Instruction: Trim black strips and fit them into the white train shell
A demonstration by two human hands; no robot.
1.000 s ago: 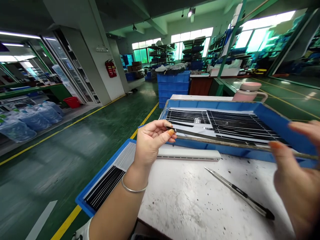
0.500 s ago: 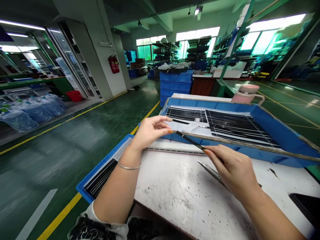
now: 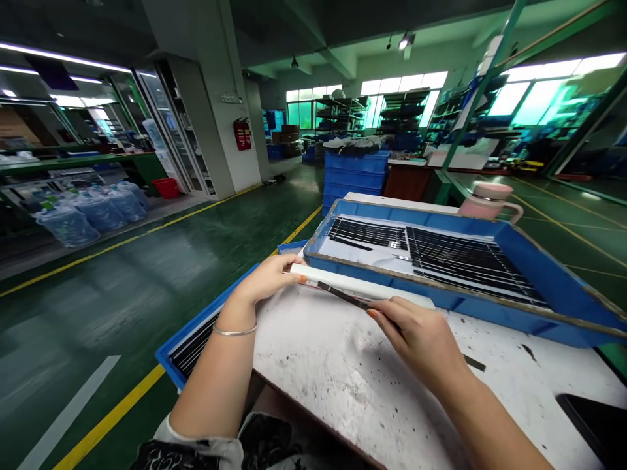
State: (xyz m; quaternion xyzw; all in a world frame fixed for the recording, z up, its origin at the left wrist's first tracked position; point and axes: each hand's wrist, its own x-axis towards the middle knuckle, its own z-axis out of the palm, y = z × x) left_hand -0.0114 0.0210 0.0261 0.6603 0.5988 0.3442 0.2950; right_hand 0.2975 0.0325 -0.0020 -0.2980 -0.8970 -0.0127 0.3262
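My left hand (image 3: 268,278) rests its fingers on the end of a long white plastic bar (image 3: 362,288) lying along the tray's near side. My right hand (image 3: 412,341) pinches a thin black strip (image 3: 343,296), which slants over the bar towards my left fingertips, a small gap from them. A blue tray (image 3: 519,261) holds rows of black strips on white sheets. The steel tool on the table is hidden under my right hand and forearm, except for a small dark piece (image 3: 474,363).
A white speckled worktable (image 3: 333,372) carries the tray. A second blue tray (image 3: 193,349) with black strips lies under my left forearm. A pink flask (image 3: 487,202) stands beyond, a black phone (image 3: 590,424) lies at the right, and stacked blue crates (image 3: 353,176) stand behind.
Both hands have come down towards the table. The black strip now lies over the white bar, and my left fingers have moved off it onto the bar. The view has tilted slightly.
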